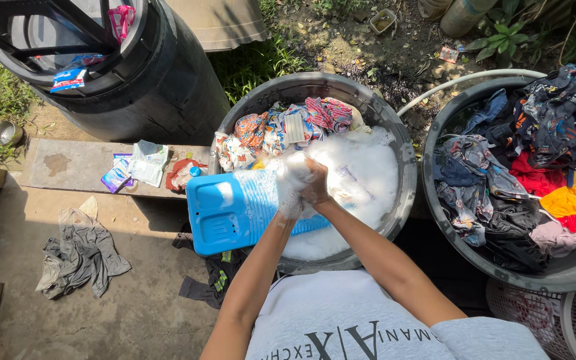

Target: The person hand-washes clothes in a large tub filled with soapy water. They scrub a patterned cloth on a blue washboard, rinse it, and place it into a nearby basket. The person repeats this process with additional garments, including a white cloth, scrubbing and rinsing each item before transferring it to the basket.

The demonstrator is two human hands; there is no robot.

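Grey shirt (368,320) fills the bottom edge, nearest the camera, and both forearms run up from it to meet over the soapy tub (405,193). The left hand (290,190) and right hand (316,183) are pressed together, fingers curled shut and coated in foam; they seem to be clenched on a bit of wet cloth, though the suds hide it too well to be sure what it is. The hands sit just above the upper end of a blue washboard (235,210), which slants out of the tub over its left rim. White foam (368,173) covers the water to the right of the hands. Behind them, at the far side of the tub, patterned clothes (281,130) are heaped against the wall.

Right of this tub stands a second tub (435,200), piled with dark, red and yellow laundry (535,167). Left of the washboard, soap packets (131,167) lie on a concrete slab (68,167), with a black barrel (161,80) behind it. A grey garment (81,257) lies crumpled on the ground, well apart from the tubs.
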